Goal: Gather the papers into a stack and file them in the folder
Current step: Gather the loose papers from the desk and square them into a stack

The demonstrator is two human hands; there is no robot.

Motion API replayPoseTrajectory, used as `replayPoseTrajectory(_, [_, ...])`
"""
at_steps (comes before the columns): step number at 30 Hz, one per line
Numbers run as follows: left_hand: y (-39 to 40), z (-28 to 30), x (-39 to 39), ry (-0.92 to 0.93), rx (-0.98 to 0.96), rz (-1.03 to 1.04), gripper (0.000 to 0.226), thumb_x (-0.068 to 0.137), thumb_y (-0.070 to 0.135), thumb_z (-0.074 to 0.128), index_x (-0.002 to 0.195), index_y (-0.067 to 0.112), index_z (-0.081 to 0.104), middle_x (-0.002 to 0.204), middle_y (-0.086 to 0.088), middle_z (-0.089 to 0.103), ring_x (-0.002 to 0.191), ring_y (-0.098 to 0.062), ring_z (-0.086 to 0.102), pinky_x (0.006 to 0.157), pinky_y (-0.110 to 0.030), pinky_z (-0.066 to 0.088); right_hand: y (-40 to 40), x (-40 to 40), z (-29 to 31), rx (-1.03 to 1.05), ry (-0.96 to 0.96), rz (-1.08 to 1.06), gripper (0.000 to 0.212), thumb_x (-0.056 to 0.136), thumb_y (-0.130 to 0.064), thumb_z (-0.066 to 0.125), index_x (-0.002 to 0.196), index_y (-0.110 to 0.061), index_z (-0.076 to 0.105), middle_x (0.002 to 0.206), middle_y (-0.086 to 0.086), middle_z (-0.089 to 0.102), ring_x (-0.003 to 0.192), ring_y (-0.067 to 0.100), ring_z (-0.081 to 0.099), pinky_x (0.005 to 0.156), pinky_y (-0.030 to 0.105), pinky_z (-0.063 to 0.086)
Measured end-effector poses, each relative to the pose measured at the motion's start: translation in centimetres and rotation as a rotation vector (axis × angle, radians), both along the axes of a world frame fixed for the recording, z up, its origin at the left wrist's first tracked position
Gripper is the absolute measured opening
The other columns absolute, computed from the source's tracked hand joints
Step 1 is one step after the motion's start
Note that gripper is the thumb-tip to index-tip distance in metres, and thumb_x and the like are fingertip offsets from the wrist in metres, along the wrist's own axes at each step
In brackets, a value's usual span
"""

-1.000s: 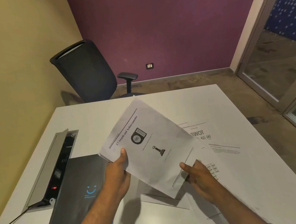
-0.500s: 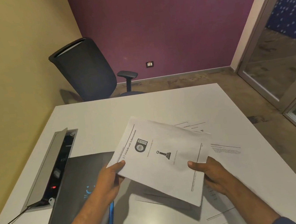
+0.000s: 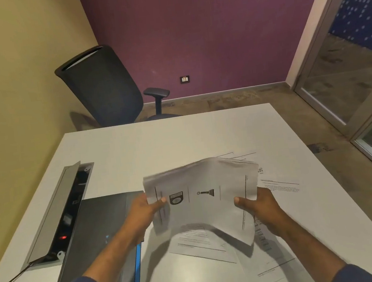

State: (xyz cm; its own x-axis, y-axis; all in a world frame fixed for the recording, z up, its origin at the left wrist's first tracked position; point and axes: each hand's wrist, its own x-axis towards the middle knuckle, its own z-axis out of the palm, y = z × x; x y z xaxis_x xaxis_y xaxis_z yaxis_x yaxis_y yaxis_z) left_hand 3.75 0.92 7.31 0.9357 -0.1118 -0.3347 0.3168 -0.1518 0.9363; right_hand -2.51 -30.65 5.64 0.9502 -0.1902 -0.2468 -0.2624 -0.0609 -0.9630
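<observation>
Above the white tabletop (image 3: pixel 136 150), both hands carry a small bundle of papers (image 3: pixel 204 196), one at each side edge. The left hand (image 3: pixel 141 211) pinches the left edge with its thumb on top, and the right hand (image 3: pixel 258 206) grips the right edge the same way. The bundle looks blurred, and its sheets are not even at the top edge.

Several loose sheets (image 3: pixel 280 184) lie flat on the tabletop under and to the right of the bundle, some overlapping each other. The dark folder (image 3: pixel 101 217) lies closed at the left, just beside the left wrist, with a blue edge toward the person.

I judge the gathering is only partly done. From here, an inner sheet may slide out, because the grip is only at the edges and the sheets are not aligned. Also, a sheet lying partly under another may be forgotten before filing.
</observation>
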Motion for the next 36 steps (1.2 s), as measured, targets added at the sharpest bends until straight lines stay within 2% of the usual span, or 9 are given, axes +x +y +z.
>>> replayPoseTrajectory(7, [-1.8, -3.7, -3.0, -0.146, -0.092, 0.202, 0.025, 0.084, -0.002, 0.072, 0.095, 0.019, 0.078, 0.094, 0.000, 0.080, 0.086, -0.010, 0.074, 0.074, -0.019, 0.058, 2.5, -2.0, -2.6, -0.259, -0.119, -0.192, 0.010, 0.084, -0.015, 0.075, 0.093, -0.019, 0.076, 0.073, -0.024, 0.074, 0.075, -0.007, 0.070, 0.067, 0.016, 0.054])
replayPoseTrajectory(12, [-2.7, -6.8, -5.3, -0.040, 0.085, 0.167, 0.013, 0.090, 0.015, 0.071, 0.100, 0.023, 0.074, 0.083, 0.008, 0.079, 0.084, -0.011, 0.074, 0.059, -0.011, 0.053, 4.2, -5.0, -5.9, -0.255, 0.105, -0.118, 0.013, 0.087, -0.013, 0.071, 0.096, -0.004, 0.071, 0.077, 0.005, 0.074, 0.068, 0.014, 0.069, 0.066, 0.029, 0.054])
replayPoseTrajectory(15, [-2.7, -7.5, -5.5, -0.058, 0.114, 0.211, 0.011, 0.091, 0.015, 0.070, 0.094, 0.025, 0.073, 0.075, 0.013, 0.077, 0.072, -0.003, 0.072, 0.057, -0.013, 0.055, 4.5, -5.4, -6.4, -0.279, 0.146, -0.132, 0.025, 0.091, -0.021, 0.067, 0.082, 0.001, 0.069, 0.063, 0.003, 0.066, 0.055, 0.017, 0.061, 0.057, 0.026, 0.048])
replayPoseTrajectory(18, [-2.6, -7.6, -5.2, 0.003, 0.096, 0.193, 0.025, 0.092, 0.023, 0.069, 0.115, 0.015, 0.069, 0.095, 0.002, 0.077, 0.091, -0.017, 0.073, 0.073, -0.033, 0.062, 4.6, -5.2, -6.1, -0.284, 0.178, -0.128, 0.021, 0.092, -0.023, 0.065, 0.081, -0.005, 0.069, 0.059, 0.001, 0.061, 0.053, 0.016, 0.055, 0.054, 0.027, 0.044])
replayPoseTrajectory(22, [-2.7, -7.6, -4.6, 0.001, 0.154, 0.221, 0.033, 0.092, 0.027, 0.067, 0.120, 0.010, 0.066, 0.103, -0.004, 0.075, 0.098, -0.024, 0.071, 0.070, -0.028, 0.057, 4.4, -4.7, -5.9, -0.308, 0.171, -0.093, 0.016, 0.094, -0.016, 0.061, 0.080, -0.010, 0.065, 0.060, -0.001, 0.060, 0.051, 0.011, 0.058, 0.048, 0.022, 0.044])
replayPoseTrajectory(25, [-2.9, -6.8, -3.7, -0.073, 0.212, 0.287, 0.050, 0.086, 0.021, 0.075, 0.131, 0.008, 0.057, 0.126, -0.007, 0.066, 0.118, -0.027, 0.062, 0.099, -0.044, 0.052, 4.0, -3.6, -5.1, -0.171, 0.195, -0.086, 0.013, 0.094, -0.013, 0.060, 0.090, -0.004, 0.068, 0.079, 0.011, 0.072, 0.072, 0.023, 0.070, 0.064, 0.032, 0.053])
replayPoseTrajectory(28, [-3.4, -5.7, -3.7, -0.195, 0.415, 0.446, 0.076, 0.073, 0.026, 0.087, 0.133, 0.001, 0.048, 0.129, -0.018, 0.055, 0.119, -0.034, 0.054, 0.096, -0.045, 0.050, 4.1, -3.2, -4.2, 0.105, 0.224, -0.154, 0.011, 0.094, -0.008, 0.061, 0.101, -0.009, 0.069, 0.095, 0.015, 0.075, 0.089, 0.033, 0.072, 0.077, 0.046, 0.059])
replayPoseTrajectory(31, [-4.5, -4.8, -4.7, -0.198, 0.547, 0.529, 0.102, 0.063, 0.040, 0.090, 0.142, 0.002, 0.037, 0.139, -0.020, 0.044, 0.129, -0.035, 0.042, 0.100, -0.048, 0.042, 4.9, -3.2, -3.3, 0.375, 0.270, -0.198, 0.014, 0.093, -0.001, 0.060, 0.103, -0.009, 0.067, 0.098, 0.015, 0.075, 0.087, 0.030, 0.073, 0.068, 0.042, 0.061])
replayPoseTrajectory(36, [-5.5, -4.1, -5.7, 0.258, -0.035, 0.362, 0.107, 0.072, 0.050, 0.082, 0.153, 0.019, 0.020, 0.133, -0.001, 0.056, 0.119, -0.030, 0.061, 0.104, -0.050, 0.048, 6.6, -3.5, -3.0, 0.631, 0.275, -0.195, 0.029, 0.095, 0.005, 0.054, 0.121, -0.006, 0.059, 0.114, 0.017, 0.071, 0.103, 0.033, 0.068, 0.080, 0.049, 0.058])
